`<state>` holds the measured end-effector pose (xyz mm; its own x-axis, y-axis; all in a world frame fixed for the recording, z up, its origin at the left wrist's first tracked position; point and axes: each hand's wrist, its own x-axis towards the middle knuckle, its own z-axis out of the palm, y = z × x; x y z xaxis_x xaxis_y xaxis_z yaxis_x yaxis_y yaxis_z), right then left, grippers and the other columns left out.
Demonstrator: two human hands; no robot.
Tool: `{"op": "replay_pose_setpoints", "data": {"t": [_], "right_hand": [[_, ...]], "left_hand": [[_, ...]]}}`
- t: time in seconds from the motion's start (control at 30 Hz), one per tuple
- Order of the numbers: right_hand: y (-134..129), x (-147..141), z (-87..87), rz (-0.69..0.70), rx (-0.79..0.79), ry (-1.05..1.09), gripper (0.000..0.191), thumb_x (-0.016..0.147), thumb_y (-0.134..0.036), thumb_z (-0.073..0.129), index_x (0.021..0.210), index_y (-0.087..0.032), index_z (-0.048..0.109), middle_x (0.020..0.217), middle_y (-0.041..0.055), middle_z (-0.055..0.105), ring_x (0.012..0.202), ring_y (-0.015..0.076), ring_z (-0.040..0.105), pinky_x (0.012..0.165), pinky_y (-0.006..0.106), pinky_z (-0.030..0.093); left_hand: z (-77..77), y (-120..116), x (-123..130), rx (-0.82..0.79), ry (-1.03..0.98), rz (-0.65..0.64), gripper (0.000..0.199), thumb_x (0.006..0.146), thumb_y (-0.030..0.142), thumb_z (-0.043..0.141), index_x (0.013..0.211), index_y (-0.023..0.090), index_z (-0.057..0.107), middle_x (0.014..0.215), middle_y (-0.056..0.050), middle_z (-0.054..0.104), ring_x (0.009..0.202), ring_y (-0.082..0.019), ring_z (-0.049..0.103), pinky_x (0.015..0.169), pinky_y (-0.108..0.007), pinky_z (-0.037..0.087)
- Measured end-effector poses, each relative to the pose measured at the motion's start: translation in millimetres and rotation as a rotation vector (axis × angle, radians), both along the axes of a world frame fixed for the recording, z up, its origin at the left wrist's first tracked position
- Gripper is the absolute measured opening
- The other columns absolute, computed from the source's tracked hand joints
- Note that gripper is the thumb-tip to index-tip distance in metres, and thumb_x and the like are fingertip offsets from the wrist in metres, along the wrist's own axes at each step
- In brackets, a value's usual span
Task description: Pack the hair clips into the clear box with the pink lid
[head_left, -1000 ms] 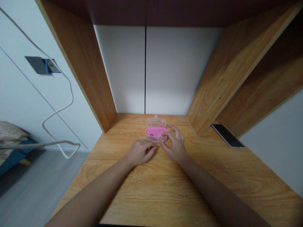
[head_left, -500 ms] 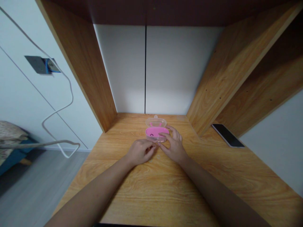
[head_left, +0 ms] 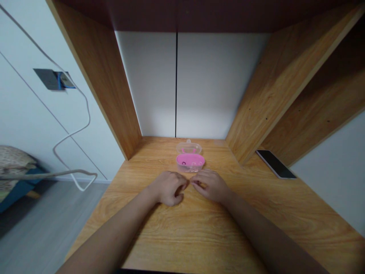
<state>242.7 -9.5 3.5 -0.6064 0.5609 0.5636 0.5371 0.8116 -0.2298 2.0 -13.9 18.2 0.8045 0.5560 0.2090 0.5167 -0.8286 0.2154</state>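
left hand (head_left: 169, 187): fingers curled, thumb apart, can't tell if it holds something | right hand (head_left: 211, 185): fingers bent, thumb close to them, can't tell if it holds something | pink box (head_left: 190, 158): on the bench (head_left: 182, 236), just past both hands, clear lid (head_left: 188, 146) open behind it

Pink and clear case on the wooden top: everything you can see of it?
The case looks like plastic: an oval, see-through body with a pink inside bearing a dark ring-like shape toward the left and fainter ones to the right. It rests on the wooden top, its clear lid open behind it, tab pointing away. The right grip is just in front; contact is unclear.
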Motion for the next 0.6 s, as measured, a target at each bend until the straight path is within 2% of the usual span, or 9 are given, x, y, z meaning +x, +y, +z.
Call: {"op": "replay_pose_setpoints", "data": {"t": [0.13,0.43,0.6], "right_hand": [[-3.3,0.9,1.6,0.048,-0.097,-0.137,0.011,0.092,-0.023,0.060,0.089,-0.025,0.071,0.078,0.0000,0.073,0.072,0.0169,0.067,0.069,0.030,0.049],[-3.7,0.2,2.3,0.088,-0.202,-0.131,0.016,0.079,-0.015,0.065,0.091,-0.024,0.070,0.087,0.0014,0.071,0.088,0.0202,0.067,0.082,0.034,0.052],[-4.8,-2.3,-0.4,0.089,-0.201,-0.127,0.016,0.076,-0.012,0.064,0.087,-0.023,0.066,0.086,0.0014,0.069,0.089,0.0206,0.066,0.082,0.034,0.051]], "left_hand": [[-1.5,-0.6,1.2,-0.020,0.014,0.000,0.015,0.067,0.023,0.061,0.081,0.023,0.055,0.079,0.000,0.070,0.073,-0.022,0.066,0.065,-0.032,0.049],[-3.6,-1.1,2.7,-0.040,-0.033,-0.039,0.012,0.066,0.018,0.058,0.076,0.023,0.054,0.075,0.001,0.068,0.068,-0.019,0.064,0.061,-0.030,0.047],[-7.0,-0.9,3.5,-0.047,-0.038,-0.049,0.011,0.067,0.017,0.058,0.075,0.023,0.054,0.076,0.001,0.069,0.067,-0.018,0.063,0.062,-0.029,0.047]]}}
